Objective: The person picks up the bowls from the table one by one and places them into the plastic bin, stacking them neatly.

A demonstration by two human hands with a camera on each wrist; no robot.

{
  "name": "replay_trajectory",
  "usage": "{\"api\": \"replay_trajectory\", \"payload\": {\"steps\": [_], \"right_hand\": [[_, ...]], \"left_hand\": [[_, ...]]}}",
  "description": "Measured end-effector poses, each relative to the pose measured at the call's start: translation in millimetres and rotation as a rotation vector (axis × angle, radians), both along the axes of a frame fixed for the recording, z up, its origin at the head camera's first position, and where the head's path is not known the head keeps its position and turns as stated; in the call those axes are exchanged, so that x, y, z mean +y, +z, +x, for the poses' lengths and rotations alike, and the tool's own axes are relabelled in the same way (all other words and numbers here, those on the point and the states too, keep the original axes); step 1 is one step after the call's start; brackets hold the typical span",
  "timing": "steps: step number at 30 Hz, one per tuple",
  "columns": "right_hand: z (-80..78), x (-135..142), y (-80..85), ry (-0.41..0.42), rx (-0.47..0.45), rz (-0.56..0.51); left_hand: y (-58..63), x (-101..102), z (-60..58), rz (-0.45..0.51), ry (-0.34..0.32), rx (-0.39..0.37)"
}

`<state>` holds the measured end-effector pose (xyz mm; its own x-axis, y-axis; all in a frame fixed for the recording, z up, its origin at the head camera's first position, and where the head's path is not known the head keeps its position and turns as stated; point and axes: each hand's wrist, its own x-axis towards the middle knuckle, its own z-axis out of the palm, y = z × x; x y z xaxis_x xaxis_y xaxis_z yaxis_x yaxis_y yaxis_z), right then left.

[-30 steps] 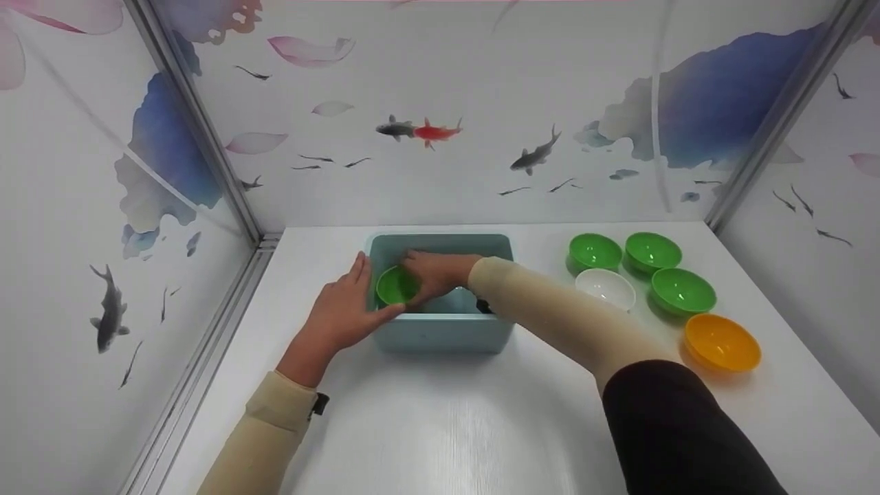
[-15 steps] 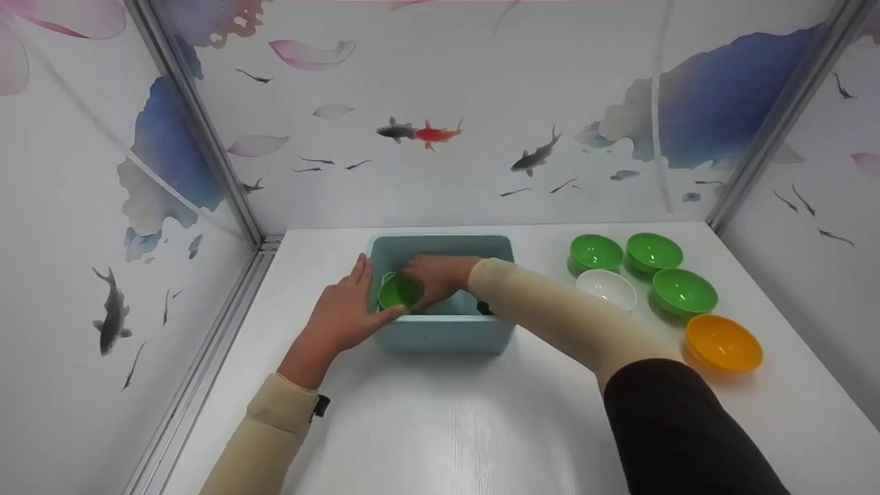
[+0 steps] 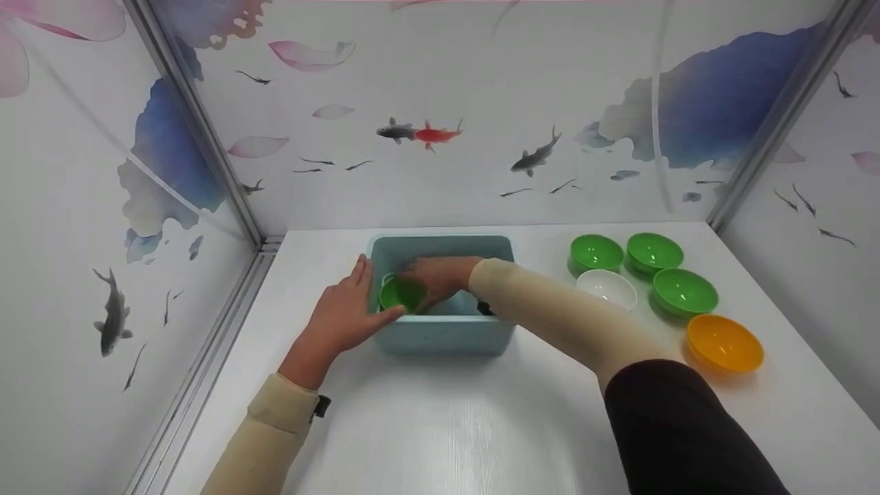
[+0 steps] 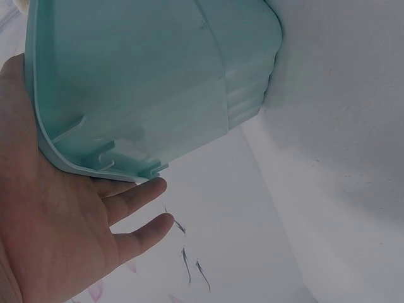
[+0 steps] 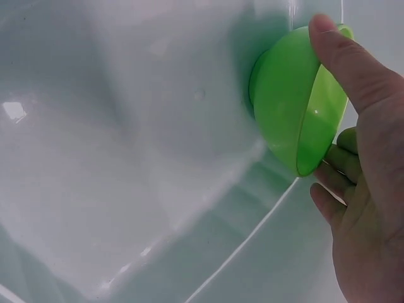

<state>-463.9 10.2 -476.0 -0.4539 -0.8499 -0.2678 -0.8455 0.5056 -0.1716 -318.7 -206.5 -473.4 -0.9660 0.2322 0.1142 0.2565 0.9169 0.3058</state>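
A light teal plastic bin [image 3: 447, 337] stands at the back middle of the table. My right hand [image 3: 443, 275] reaches down inside it and holds a green bowl [image 3: 401, 294] near the bin's left end. In the right wrist view the thumb lies on the green bowl [image 5: 284, 95] near its rim, the fingers on the other side; its base is close to the bin's floor. Against the bin's front left corner rests my left hand [image 3: 344, 313], its fingers straight along the outside of the rim [image 4: 36, 101] and its thumb reaching across the front edge.
To the right of the bin sit several bowls: green bowls [image 3: 596, 253] [image 3: 654, 252] [image 3: 685, 291], a white bowl [image 3: 608, 287] partly behind my right forearm, and an orange bowl [image 3: 724, 342]. Printed panels [image 3: 454, 82] close off the back and sides of the white table [image 3: 440, 426].
The green bowl in my right hand has shifted slightly right and down, and a small pale edge now shows behind it. My left hand stays at the bin's corner.
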Motion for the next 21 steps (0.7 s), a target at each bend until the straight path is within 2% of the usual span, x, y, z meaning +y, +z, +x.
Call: {"api": "replay_trajectory", "payload": {"steps": [6, 14, 18, 21], "right_hand": [[-2.2, -0.5, -2.7, 0.040, 0.016, -0.039], [-1.4, -0.3, -2.8, 0.037, 0.025, -0.035], [-2.6, 3.0, 2.3, -0.024, -0.017, -0.036], [-3.3, 6.7, 13.8, -0.092, -0.094, -0.067]], "left_hand": [[-1.2, -1.1, 0.2, 0.003, -0.003, 0.012], [-3.4, 0.2, 0.3, 0.001, 0.001, 0.005], [-2.8, -0.5, -0.8, 0.005, -0.006, 0.015], [-2.3, -1.6, -1.6, 0.004, -0.004, 0.025]]}}
